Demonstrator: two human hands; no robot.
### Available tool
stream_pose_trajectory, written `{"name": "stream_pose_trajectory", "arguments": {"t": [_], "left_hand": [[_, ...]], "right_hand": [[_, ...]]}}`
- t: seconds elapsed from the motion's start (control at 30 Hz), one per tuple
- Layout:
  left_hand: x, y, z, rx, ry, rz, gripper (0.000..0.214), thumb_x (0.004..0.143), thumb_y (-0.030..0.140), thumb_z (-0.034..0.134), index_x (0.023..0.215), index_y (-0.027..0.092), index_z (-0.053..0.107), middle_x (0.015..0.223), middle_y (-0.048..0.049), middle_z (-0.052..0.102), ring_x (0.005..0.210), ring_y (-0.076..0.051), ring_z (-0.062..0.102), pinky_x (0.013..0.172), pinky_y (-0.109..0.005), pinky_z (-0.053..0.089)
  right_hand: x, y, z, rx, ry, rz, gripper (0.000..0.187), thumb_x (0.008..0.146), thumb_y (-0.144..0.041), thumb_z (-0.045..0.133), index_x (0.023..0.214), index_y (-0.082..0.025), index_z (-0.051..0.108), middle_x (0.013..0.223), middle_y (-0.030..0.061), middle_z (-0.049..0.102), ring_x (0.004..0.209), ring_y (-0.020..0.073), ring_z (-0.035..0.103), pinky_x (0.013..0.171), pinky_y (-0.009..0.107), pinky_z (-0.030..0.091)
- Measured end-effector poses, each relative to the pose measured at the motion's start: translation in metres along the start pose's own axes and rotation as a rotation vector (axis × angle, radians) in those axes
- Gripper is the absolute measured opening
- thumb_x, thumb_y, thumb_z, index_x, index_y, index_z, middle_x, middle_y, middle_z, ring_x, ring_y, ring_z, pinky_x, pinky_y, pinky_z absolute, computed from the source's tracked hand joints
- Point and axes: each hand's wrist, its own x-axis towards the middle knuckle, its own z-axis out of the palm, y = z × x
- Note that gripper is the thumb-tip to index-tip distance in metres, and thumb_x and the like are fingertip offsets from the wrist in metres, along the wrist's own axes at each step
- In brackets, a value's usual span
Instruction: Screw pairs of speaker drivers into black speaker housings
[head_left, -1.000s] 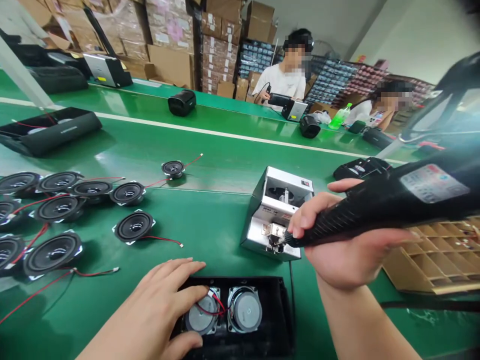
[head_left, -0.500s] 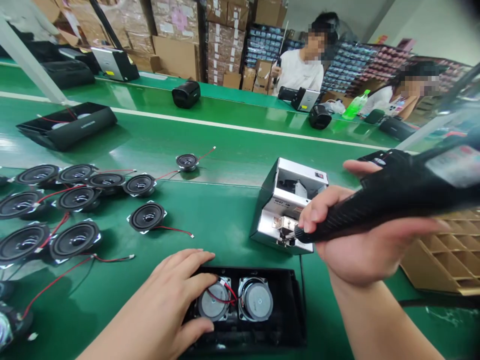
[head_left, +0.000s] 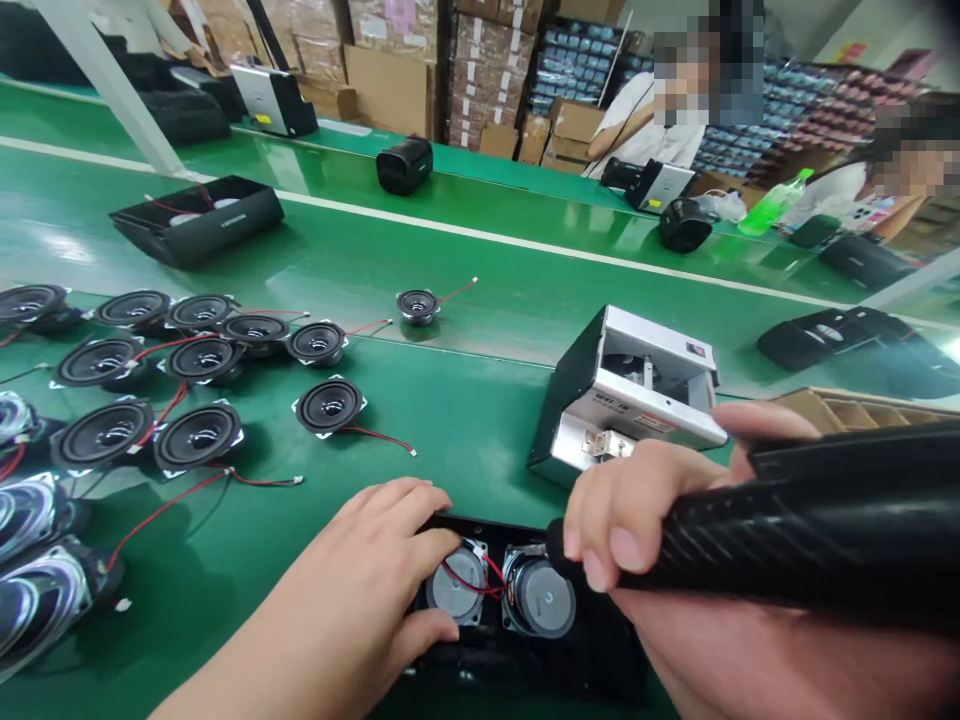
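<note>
Black speaker housing [head_left: 480, 655] under flat, spread left hand [head_left: 360, 590], right hand [head_left: 675, 560] gripping electric screwdriver [head_left: 787, 540], green table [head_left: 450, 420].

screwdriver [head_left: 787, 545] tip hidden by right hand [head_left: 675, 560]; housing [head_left: 525, 655] bottom cut off

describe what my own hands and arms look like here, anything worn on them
Both hands are bare: no gloves, rings, watch or wristband show. The left hand and the right hand have short, plain, unpainted nails. Both forearms are uncovered as far as the picture's lower edge, with no sleeve in view.
</note>
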Motion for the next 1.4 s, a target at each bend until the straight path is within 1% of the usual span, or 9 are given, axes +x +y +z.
{"name": "stream_pose_trajectory", "arguments": {"t": [0.1, 0.2, 0.47, 0.63, 0.9, 1.0, 1.1, 1.23, 1.4], "left_hand": [[0.000, 0.001, -0.002, -0.015, -0.003, 0.014, 0.035, 0.083, 0.032, 0.093, 0.115, 0.033, 0.078, 0.142, -0.0035, 0.068, 0.137, -0.036, 0.061, 0.117, -0.061, 0.053], [0.002, 0.000, -0.003, -0.021, -0.005, 0.022, 0.035, 0.084, 0.032, 0.091, 0.117, 0.033, 0.078, 0.139, -0.0042, 0.068, 0.133, -0.036, 0.062, 0.114, -0.060, 0.055], [0.002, -0.001, -0.001, -0.020, 0.018, 0.038, 0.034, 0.083, 0.033, 0.092, 0.114, 0.033, 0.078, 0.132, -0.0030, 0.069, 0.126, -0.034, 0.063, 0.108, -0.059, 0.057], [0.001, -0.002, 0.001, 0.010, 0.052, 0.072, 0.034, 0.081, 0.034, 0.094, 0.112, 0.031, 0.079, 0.129, -0.0040, 0.070, 0.120, -0.034, 0.065, 0.102, -0.058, 0.060], [0.000, -0.002, 0.002, -0.001, 0.052, 0.075, 0.034, 0.084, 0.034, 0.092, 0.114, 0.030, 0.079, 0.129, -0.0038, 0.070, 0.120, -0.033, 0.065, 0.102, -0.056, 0.058], [0.002, -0.001, 0.000, -0.014, 0.036, 0.060, 0.034, 0.085, 0.035, 0.091, 0.116, 0.031, 0.079, 0.130, -0.0039, 0.069, 0.122, -0.033, 0.064, 0.103, -0.057, 0.057], [0.004, 0.000, -0.004, -0.016, 0.019, 0.040, 0.036, 0.083, 0.036, 0.093, 0.116, 0.032, 0.079, 0.129, -0.0033, 0.070, 0.122, -0.033, 0.065, 0.104, -0.056, 0.056], [0.006, 0.003, -0.008, -0.022, -0.004, 0.024, 0.036, 0.080, 0.036, 0.096, 0.112, 0.030, 0.080, 0.125, -0.0037, 0.071, 0.119, -0.033, 0.066, 0.104, -0.055, 0.056], [0.004, 0.004, -0.009, -0.018, 0.018, 0.039, 0.037, 0.080, 0.032, 0.097, 0.112, 0.028, 0.079, 0.125, -0.0047, 0.071, 0.120, -0.033, 0.065, 0.104, -0.052, 0.055]], "right_hand": [[0.005, 0.017, 0.011, 0.092, 0.049, -0.018, 0.059, 0.093, -0.089, 0.060, 0.119, -0.040, 0.079, 0.061, 0.0033, 0.071, 0.048, 0.0253, 0.062, 0.048, 0.039, 0.053], [0.007, 0.031, 0.016, 0.110, 0.052, 0.011, 0.065, 0.083, -0.092, 0.071, 0.117, -0.037, 0.078, 0.061, 0.0019, 0.072, 0.047, 0.0240, 0.061, 0.047, 0.037, 0.052], [0.008, 0.043, 0.019, 0.081, 0.064, 0.032, 0.067, 0.086, -0.090, 0.071, 0.116, -0.031, 0.073, 0.061, 0.0010, 0.072, 0.045, 0.0222, 0.060, 0.048, 0.036, 0.052], [0.011, 0.041, 0.017, 0.019, -0.003, 0.094, 0.064, 0.084, -0.087, 0.076, 0.115, -0.031, 0.070, 0.063, 0.0008, 0.074, 0.048, 0.0245, 0.063, 0.052, 0.040, 0.054], [0.008, 0.048, 0.016, -0.010, -0.048, 0.018, 0.061, 0.092, -0.086, 0.068, 0.121, -0.032, 0.070, 0.067, -0.0002, 0.075, 0.049, 0.0236, 0.063, 0.051, 0.039, 0.053], [0.006, 0.058, 0.017, 0.000, -0.060, -0.068, 0.058, 0.095, -0.085, 0.065, 0.121, -0.033, 0.072, 0.069, -0.0015, 0.073, 0.047, 0.0222, 0.062, 0.046, 0.036, 0.053], [0.003, 0.070, 0.015, 0.015, -0.138, -0.131, 0.059, 0.096, -0.084, 0.064, 0.125, -0.033, 0.069, 0.072, -0.0030, 0.071, 0.049, 0.0208, 0.063, 0.045, 0.033, 0.052], [0.000, 0.077, 0.010, 0.010, -0.250, -0.099, 0.060, 0.098, -0.081, 0.063, 0.131, -0.032, 0.064, 0.079, -0.0019, 0.072, 0.057, 0.0199, 0.065, 0.053, 0.034, 0.055], [-0.002, 0.075, 0.008, 0.039, -0.310, -0.090, 0.063, 0.094, -0.083, 0.069, 0.132, -0.033, 0.062, 0.083, -0.0018, 0.069, 0.064, 0.0202, 0.064, 0.059, 0.035, 0.053]]}}
